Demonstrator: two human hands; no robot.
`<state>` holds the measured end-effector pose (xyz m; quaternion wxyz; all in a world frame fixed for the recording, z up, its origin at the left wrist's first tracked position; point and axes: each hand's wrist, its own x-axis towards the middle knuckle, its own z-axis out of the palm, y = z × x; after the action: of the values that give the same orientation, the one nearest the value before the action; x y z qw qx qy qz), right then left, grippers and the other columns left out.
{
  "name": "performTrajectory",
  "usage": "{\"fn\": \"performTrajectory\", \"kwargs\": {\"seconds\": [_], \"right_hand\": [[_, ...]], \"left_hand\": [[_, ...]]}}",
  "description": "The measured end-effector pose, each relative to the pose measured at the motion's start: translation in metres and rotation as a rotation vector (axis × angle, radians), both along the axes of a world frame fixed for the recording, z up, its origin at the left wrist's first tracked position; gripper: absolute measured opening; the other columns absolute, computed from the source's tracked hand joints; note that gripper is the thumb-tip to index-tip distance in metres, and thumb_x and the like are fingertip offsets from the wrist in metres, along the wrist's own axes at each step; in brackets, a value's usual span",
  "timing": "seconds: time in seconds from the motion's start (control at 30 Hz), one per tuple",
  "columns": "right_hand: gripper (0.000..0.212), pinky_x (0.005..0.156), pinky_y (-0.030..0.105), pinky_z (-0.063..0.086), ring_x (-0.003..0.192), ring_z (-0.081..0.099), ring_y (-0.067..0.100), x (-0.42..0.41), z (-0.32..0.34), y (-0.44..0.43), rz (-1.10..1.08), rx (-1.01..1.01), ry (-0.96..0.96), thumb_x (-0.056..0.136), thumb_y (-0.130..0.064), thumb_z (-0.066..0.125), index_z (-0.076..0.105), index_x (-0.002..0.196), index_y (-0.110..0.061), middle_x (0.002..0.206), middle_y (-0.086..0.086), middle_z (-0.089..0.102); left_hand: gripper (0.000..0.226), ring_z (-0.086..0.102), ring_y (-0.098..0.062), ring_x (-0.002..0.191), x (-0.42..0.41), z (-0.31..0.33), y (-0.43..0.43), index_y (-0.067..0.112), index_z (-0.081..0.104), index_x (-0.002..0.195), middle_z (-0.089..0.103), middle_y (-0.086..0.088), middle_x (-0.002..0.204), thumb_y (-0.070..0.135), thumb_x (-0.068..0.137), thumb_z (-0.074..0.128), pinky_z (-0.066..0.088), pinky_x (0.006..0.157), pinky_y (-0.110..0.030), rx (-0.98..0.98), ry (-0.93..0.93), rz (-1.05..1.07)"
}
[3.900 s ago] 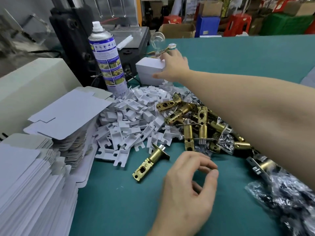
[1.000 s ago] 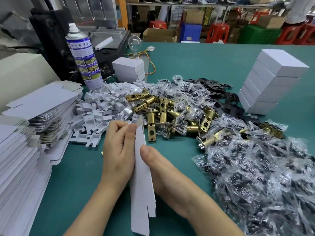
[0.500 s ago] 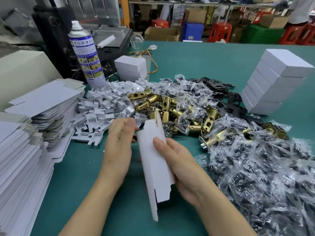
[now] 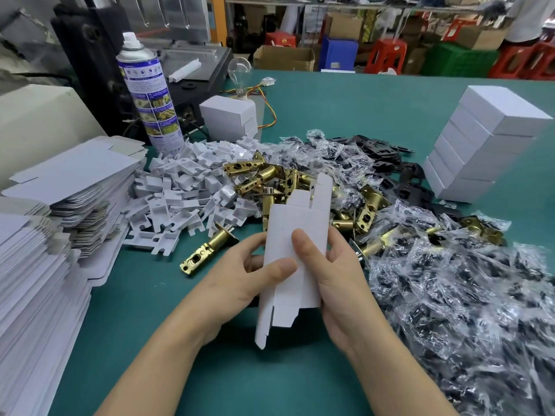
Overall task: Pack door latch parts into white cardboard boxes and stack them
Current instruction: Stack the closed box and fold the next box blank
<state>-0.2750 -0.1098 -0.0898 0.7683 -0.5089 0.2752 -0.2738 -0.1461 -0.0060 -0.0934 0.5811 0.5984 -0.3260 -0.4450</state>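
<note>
1. Green matting [image 4: 345,121] covers the workbench; shelves, cartons and coloured stools stand far behind it.
2. Near the middle, both hands hold one white cardboard box [image 4: 295,235] above the mat. It is tilted, and the flaps at both ends are unfolded.
3. The left hand [image 4: 237,283] grips the box's left edge, with the thumb pressed on the front face and the fingers curled behind.
4. The right hand [image 4: 339,280] grips the right edge, with the thumb on the front and the fingers wrapped round the back.
5. A single brass latch [image 4: 207,250] lies on the mat just left of the hands, and a heap of brass latches [image 4: 270,181] sits just beyond the box.
6. White plastic pieces [image 4: 180,193] are piled left of that heap, and flat box blanks [image 4: 69,175] are stacked along the left edge.
7. Clear bags of dark parts [image 4: 465,280] spread across the right side, with black plates [image 4: 387,163] beyond them.
8. A stack of closed white boxes [image 4: 486,139] stands far right. A smaller stack [image 4: 228,118] stands far centre, between a spray can [image 4: 147,94] and a light bulb [image 4: 240,67].
</note>
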Motion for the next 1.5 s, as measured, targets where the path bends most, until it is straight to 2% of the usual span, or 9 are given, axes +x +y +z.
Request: {"fn": "performTrajectory", "kwargs": {"seconds": [0.13, 0.3, 0.43, 0.6, 0.77, 0.9, 1.03, 1.27, 1.5], "right_hand": [[0.049, 0.087, 0.038, 0.063, 0.105, 0.075, 0.02, 0.002, 0.001, 0.004, 0.048, -0.126, 0.043, 0.08, -0.056, 0.077, 0.069, 0.122, -0.031, 0.116, -0.001, 0.077], [0.058, 0.092, 0.037, 0.057, 0.11, 0.072, 0.016, 0.0, 0.003, -0.002, -0.037, -0.216, 0.063, 0.075, -0.061, 0.077, 0.072, 0.121, -0.027, 0.116, -0.004, 0.077], [0.06, 0.095, 0.036, 0.054, 0.114, 0.07, 0.015, 0.0, -0.002, -0.004, -0.055, -0.194, 0.058, 0.073, -0.06, 0.08, 0.07, 0.124, -0.03, 0.117, -0.003, 0.076], [0.052, 0.084, 0.024, 0.057, 0.109, 0.07, 0.013, 0.001, 0.0, -0.007, -0.168, -0.139, -0.027, 0.076, -0.052, 0.084, 0.068, 0.12, -0.029, 0.116, -0.003, 0.075], [0.05, 0.084, 0.024, 0.059, 0.11, 0.073, 0.015, 0.0, 0.003, -0.003, -0.124, -0.065, -0.123, 0.084, -0.04, 0.076, 0.065, 0.126, -0.018, 0.12, 0.0, 0.076], [0.042, 0.085, 0.021, 0.058, 0.112, 0.072, 0.013, 0.003, 0.002, 0.003, -0.1, -0.08, -0.116, 0.093, -0.045, 0.069, 0.063, 0.128, -0.022, 0.122, -0.004, 0.075], [0.06, 0.091, 0.024, 0.058, 0.117, 0.068, 0.007, 0.005, 0.002, 0.007, -0.05, -0.163, -0.053, 0.081, -0.058, 0.078, 0.057, 0.131, -0.033, 0.126, -0.013, 0.072], [0.05, 0.093, 0.023, 0.057, 0.117, 0.069, 0.01, 0.001, 0.003, 0.001, 0.003, -0.192, -0.064, 0.087, -0.042, 0.075, 0.059, 0.133, -0.028, 0.126, -0.009, 0.073], [0.042, 0.093, 0.029, 0.057, 0.119, 0.069, 0.017, 0.0, 0.009, 0.004, 0.119, -0.186, -0.115, 0.09, -0.043, 0.068, 0.064, 0.13, -0.029, 0.128, -0.002, 0.072]], "left_hand": [[0.063, 0.076, -0.018, 0.109, 0.001, 0.003, 0.001, 0.036, 0.066, 0.132, 0.079, 0.001, 0.117, 0.053, 0.073, 0.082, 0.059, 0.089, -0.023, -0.019, -0.017, -0.011], [0.056, 0.077, -0.01, 0.099, -0.003, 0.005, -0.001, 0.034, 0.074, 0.12, 0.081, 0.006, 0.109, 0.051, 0.068, 0.084, 0.058, 0.077, -0.016, -0.08, -0.085, 0.102], [0.046, 0.075, -0.005, 0.1, -0.005, 0.006, 0.0, 0.052, 0.071, 0.117, 0.079, 0.014, 0.11, 0.056, 0.072, 0.08, 0.056, 0.078, -0.014, -0.115, -0.238, 0.115], [0.033, 0.074, -0.001, 0.1, -0.008, 0.01, -0.004, 0.056, 0.072, 0.118, 0.078, 0.017, 0.112, 0.065, 0.089, 0.062, 0.056, 0.076, -0.015, -0.173, -0.136, 0.223], [0.012, 0.074, 0.001, 0.096, -0.005, 0.012, -0.002, 0.05, 0.08, 0.102, 0.08, 0.014, 0.107, 0.044, 0.093, 0.075, 0.056, 0.077, -0.015, -0.213, -0.178, 0.294], [0.017, 0.075, -0.003, 0.096, -0.008, 0.012, -0.003, 0.048, 0.079, 0.105, 0.08, 0.01, 0.107, 0.045, 0.094, 0.065, 0.057, 0.077, -0.016, -0.185, -0.157, 0.262], [0.039, 0.078, -0.011, 0.096, -0.011, 0.015, 0.0, 0.044, 0.08, 0.104, 0.081, 0.005, 0.109, 0.068, 0.085, 0.055, 0.063, 0.073, -0.025, -0.136, -0.002, 0.232], [0.057, 0.073, -0.016, 0.116, -0.003, 0.021, 0.006, 0.038, 0.076, 0.123, 0.075, 0.002, 0.13, 0.059, 0.072, 0.089, 0.061, 0.086, -0.027, -0.131, 0.297, 0.05], [0.079, 0.076, -0.021, 0.108, 0.003, 0.018, 0.004, 0.027, 0.077, 0.124, 0.076, -0.009, 0.126, 0.052, 0.053, 0.101, 0.063, 0.081, -0.029, -0.191, 0.335, 0.096]]}}
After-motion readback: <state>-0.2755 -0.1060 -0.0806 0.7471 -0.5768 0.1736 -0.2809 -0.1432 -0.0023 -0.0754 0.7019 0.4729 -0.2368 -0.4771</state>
